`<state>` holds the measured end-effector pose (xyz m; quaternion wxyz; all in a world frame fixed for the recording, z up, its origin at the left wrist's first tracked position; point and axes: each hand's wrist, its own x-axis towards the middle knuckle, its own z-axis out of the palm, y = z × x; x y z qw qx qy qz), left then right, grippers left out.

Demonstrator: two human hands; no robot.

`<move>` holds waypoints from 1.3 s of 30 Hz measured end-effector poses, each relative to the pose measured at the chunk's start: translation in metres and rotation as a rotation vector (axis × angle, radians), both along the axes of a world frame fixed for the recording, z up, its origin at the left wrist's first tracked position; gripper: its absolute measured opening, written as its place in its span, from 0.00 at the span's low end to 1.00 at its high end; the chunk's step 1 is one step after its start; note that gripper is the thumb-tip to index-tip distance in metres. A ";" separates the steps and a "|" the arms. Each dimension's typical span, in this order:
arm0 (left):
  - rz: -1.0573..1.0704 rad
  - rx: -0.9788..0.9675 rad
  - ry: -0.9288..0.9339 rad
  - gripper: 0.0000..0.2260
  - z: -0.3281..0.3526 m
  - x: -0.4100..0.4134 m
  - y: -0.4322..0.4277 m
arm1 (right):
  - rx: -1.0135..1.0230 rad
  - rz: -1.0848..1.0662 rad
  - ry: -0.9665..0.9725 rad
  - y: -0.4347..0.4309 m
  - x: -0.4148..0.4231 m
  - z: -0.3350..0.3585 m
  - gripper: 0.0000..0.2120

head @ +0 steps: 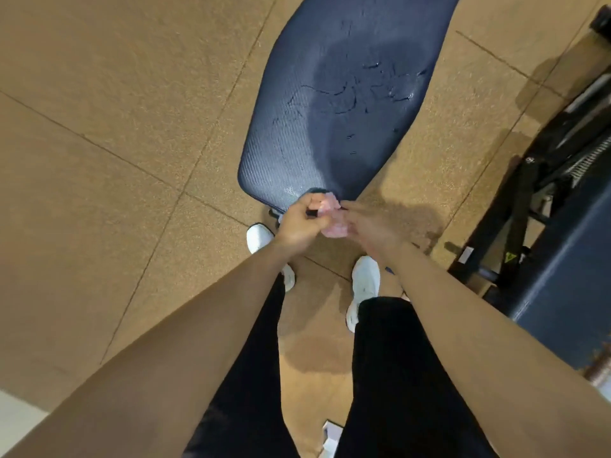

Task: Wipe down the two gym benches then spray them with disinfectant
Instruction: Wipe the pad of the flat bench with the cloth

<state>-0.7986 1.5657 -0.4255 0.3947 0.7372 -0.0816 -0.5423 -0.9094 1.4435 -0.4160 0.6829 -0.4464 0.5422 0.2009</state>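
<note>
Head view: the pink cloth [331, 206] is bunched between both hands at the near end of the gym bench [330, 94], probably being refolded for wiping. The left hand [302, 226] has its fingers curled round it. The right hand [373, 229] is blurred, so I cannot tell its grasp. The second bench [568, 276] is cut off at the right.

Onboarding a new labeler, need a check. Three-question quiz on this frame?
1. True or false: the pink cloth lies spread flat on the bench.
2. Where is the second bench? A) on the person's right B) on the person's left C) stacked on the first
3. Fill in: the left hand and right hand meet at the bench's ____ end.

Key: 1 false, it is bunched between the hands; 2 A; 3 near.
</note>
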 end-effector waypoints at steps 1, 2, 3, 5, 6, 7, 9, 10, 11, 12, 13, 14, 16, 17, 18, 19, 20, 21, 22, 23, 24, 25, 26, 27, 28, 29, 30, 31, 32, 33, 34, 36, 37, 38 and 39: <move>-0.004 -0.016 -0.006 0.14 -0.012 0.012 -0.002 | -0.035 -0.003 -0.020 0.003 0.009 -0.007 0.11; 0.004 -0.025 -0.023 0.10 -0.020 0.024 -0.004 | -0.085 0.004 -0.053 0.004 0.018 -0.010 0.10; 0.018 -0.024 -0.038 0.07 -0.030 0.034 -0.004 | -0.147 0.026 -0.076 0.004 0.024 -0.020 0.08; 0.054 -0.010 -0.096 0.05 -0.052 0.050 -0.004 | -0.233 0.072 -0.098 -0.002 0.036 -0.033 0.03; 0.056 -0.005 -0.129 0.04 -0.059 0.057 -0.006 | -0.270 0.103 -0.102 -0.006 0.041 -0.042 0.03; 0.062 -0.003 -0.151 0.04 -0.067 0.062 -0.007 | -0.320 0.136 -0.109 -0.010 0.046 -0.049 0.04; 0.143 -0.010 -0.198 0.06 -0.078 0.071 -0.007 | -0.386 0.148 -0.066 -0.018 0.053 -0.066 0.05; 0.219 0.006 -0.210 0.07 -0.082 0.074 -0.007 | -0.394 0.125 -0.053 -0.023 0.057 -0.072 0.04; 0.295 0.026 -0.202 0.07 -0.087 0.075 -0.006 | -0.399 0.100 -0.037 -0.028 0.057 -0.077 0.04; 0.340 0.050 -0.196 0.07 -0.090 0.075 -0.005 | -0.403 0.062 -0.026 -0.034 0.057 -0.080 0.06; 0.355 0.064 -0.213 0.06 -0.092 0.075 -0.004 | -0.406 0.023 -0.014 -0.040 0.056 -0.082 0.07; 0.342 0.075 -0.260 0.05 -0.093 0.076 -0.005 | -0.414 -0.012 -0.001 -0.045 0.055 -0.082 0.07; 0.309 0.086 -0.360 0.05 -0.093 0.078 -0.008 | -0.494 0.016 0.051 -0.052 0.047 -0.082 0.08; 0.284 0.079 -0.401 0.05 -0.091 0.081 -0.012 | -0.587 0.100 0.081 -0.055 0.042 -0.080 0.11; 0.244 0.072 -0.440 0.06 -0.090 0.084 -0.016 | -0.675 0.201 0.106 -0.057 0.038 -0.078 0.13; 0.194 0.065 -0.484 0.07 -0.088 0.087 -0.021 | -0.753 0.284 0.104 -0.058 0.035 -0.077 0.13; 0.151 0.082 -0.548 0.07 -0.085 0.089 -0.024 | -0.808 0.334 0.065 -0.057 0.035 -0.074 0.14; 0.144 0.109 -0.608 0.07 -0.084 0.090 -0.026 | -0.859 0.372 -0.008 -0.055 0.037 -0.073 0.14; 0.181 0.153 -0.650 0.08 -0.083 0.090 -0.026 | -0.910 0.411 -0.107 -0.052 0.042 -0.071 0.15; 0.243 0.203 -0.660 0.09 -0.083 0.088 -0.024 | -0.958 0.469 -0.205 -0.049 0.047 -0.073 0.16; 0.290 0.248 -0.648 0.10 -0.083 0.085 -0.022 | -1.001 0.541 -0.282 -0.048 0.053 -0.077 0.17; 0.312 0.286 -0.611 0.10 -0.084 0.080 -0.020 | -1.035 0.604 -0.321 -0.048 0.059 -0.082 0.19; 0.304 0.315 -0.561 0.10 -0.084 0.073 -0.018 | -1.055 0.651 -0.323 -0.048 0.065 -0.089 0.20; 0.282 0.341 -0.517 0.11 -0.085 0.068 -0.017 | -1.059 0.691 -0.301 -0.051 0.072 -0.096 0.21; 0.248 0.366 -0.491 0.12 -0.086 0.063 -0.016 | -1.057 0.738 -0.269 -0.053 0.077 -0.102 0.20; 0.218 0.390 -0.490 0.13 -0.086 0.060 -0.014 | -1.059 0.797 -0.234 -0.056 0.081 -0.107 0.17; 0.209 0.402 -0.496 0.12 -0.086 0.059 -0.014 | -1.050 0.851 -0.215 -0.057 0.083 -0.110 0.13; 0.224 0.401 -0.494 0.11 -0.087 0.059 -0.012 | -1.026 0.869 -0.211 -0.059 0.084 -0.110 0.09; 0.257 0.386 -0.490 0.11 -0.087 0.059 -0.011 | -0.996 0.843 -0.213 -0.061 0.083 -0.110 0.07; 0.297 0.374 -0.486 0.10 -0.086 0.061 -0.009 | -0.963 0.788 -0.214 -0.062 0.080 -0.108 0.06; 0.324 0.368 -0.489 0.10 -0.083 0.063 -0.007 | -0.936 0.718 -0.213 -0.063 0.077 -0.105 0.05; 0.329 0.344 -0.528 0.08 -0.075 0.066 -0.004 | -0.894 0.581 -0.206 -0.064 0.069 -0.101 0.03; 0.327 0.319 -0.560 0.07 -0.070 0.069 -0.003 | -0.883 0.534 -0.212 -0.064 0.066 -0.098 0.03; 0.340 0.287 -0.592 0.06 -0.065 0.071 -0.001 | -0.884 0.511 -0.227 -0.063 0.063 -0.095 0.03; 0.366 0.253 -0.612 0.06 -0.060 0.074 0.000 | -0.901 0.507 -0.245 -0.062 0.059 -0.093 0.03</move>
